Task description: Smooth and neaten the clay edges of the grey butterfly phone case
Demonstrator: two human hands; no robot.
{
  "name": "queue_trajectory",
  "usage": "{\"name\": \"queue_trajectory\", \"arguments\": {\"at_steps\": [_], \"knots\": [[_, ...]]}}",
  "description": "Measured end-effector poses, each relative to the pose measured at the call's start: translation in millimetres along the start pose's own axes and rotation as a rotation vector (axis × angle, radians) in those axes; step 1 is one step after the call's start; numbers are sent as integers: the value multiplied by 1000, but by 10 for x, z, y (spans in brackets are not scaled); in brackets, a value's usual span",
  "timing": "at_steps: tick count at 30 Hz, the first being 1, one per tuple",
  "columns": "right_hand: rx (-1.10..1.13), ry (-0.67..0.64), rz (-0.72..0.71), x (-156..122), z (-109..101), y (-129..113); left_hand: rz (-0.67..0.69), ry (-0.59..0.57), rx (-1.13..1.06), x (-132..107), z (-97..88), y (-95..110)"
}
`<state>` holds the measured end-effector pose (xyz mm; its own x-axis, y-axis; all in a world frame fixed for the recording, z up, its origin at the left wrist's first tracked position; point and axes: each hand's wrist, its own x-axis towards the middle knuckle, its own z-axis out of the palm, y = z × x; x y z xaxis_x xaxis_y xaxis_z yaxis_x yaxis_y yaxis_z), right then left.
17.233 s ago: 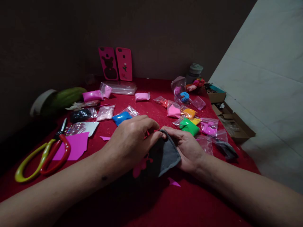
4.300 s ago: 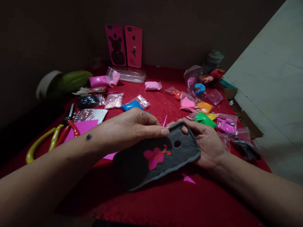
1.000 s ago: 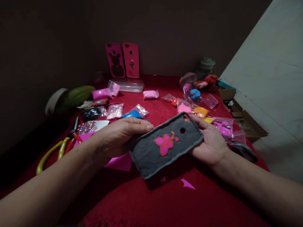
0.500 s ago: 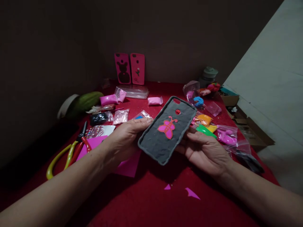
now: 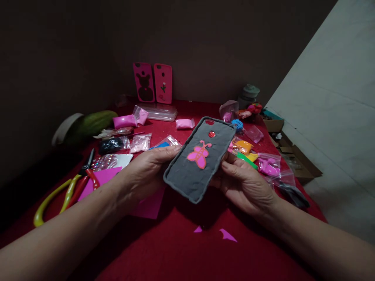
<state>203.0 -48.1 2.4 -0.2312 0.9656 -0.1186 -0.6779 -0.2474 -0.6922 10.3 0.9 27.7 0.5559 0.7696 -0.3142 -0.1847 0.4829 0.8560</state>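
A grey clay-covered phone case (image 5: pixel 184 177) is held tilted above the red table, its top end pointing up and right. On its face sits a pink butterfly (image 5: pixel 200 155) with orange outlines, below a cutout and a round hole. My left hand (image 5: pixel 149 168) grips the case's left edge, thumb on top and fingers hidden underneath. At the opposite edge, my right hand (image 5: pixel 247 181) pinches the case with thumb and fingers, partly behind it. Two pink scraps, one of them a curved piece (image 5: pixel 227 235), lie on the table below the case.
Scissors (image 5: pixel 86 168) with red handles and a yellow-handled tool (image 5: pixel 67 193) lie left, on pink sheet (image 5: pixel 149 205). Packets of coloured clay, including black (image 5: pixel 113 145) and orange (image 5: pixel 242 146), surround the case. Two decorated pink cases (image 5: pixel 163 83) lean on the wall. Cardboard boxes (image 5: pixel 301 162) stand right.
The whole scene has shifted left in view as the camera turned slightly right. Both hands still hold the grey phone case, with almost the same tilt.
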Motion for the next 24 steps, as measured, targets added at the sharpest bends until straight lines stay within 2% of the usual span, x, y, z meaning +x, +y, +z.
{"name": "queue_trajectory", "arguments": {"at_steps": [5, 9, 14, 16, 19, 22, 24], "knots": [[-16, -14, -28, -25, 12, -25, -30, -23, 39, -10, 13, 12], [-39, -28, 3, -41, -10, -50, -42, -31, 83, -10, -8, 5], [-31, -1, -9, -57, 34, -164, 58, -7, 176, -24, -74, 64], [-18, 58, -4, -66, 83, -258, 130, 17, 242, -14, -116, 103], [24, 227, -56, -82, 143, -421, 236, 77, 411, 20, -172, 114], [76, 430, -140, -105, 167, -545, 325, 114, 707, 50, -165, 21], [86, 515, -143, -122, 176, -577, 386, 100, 950, 56, -113, -90]]}}
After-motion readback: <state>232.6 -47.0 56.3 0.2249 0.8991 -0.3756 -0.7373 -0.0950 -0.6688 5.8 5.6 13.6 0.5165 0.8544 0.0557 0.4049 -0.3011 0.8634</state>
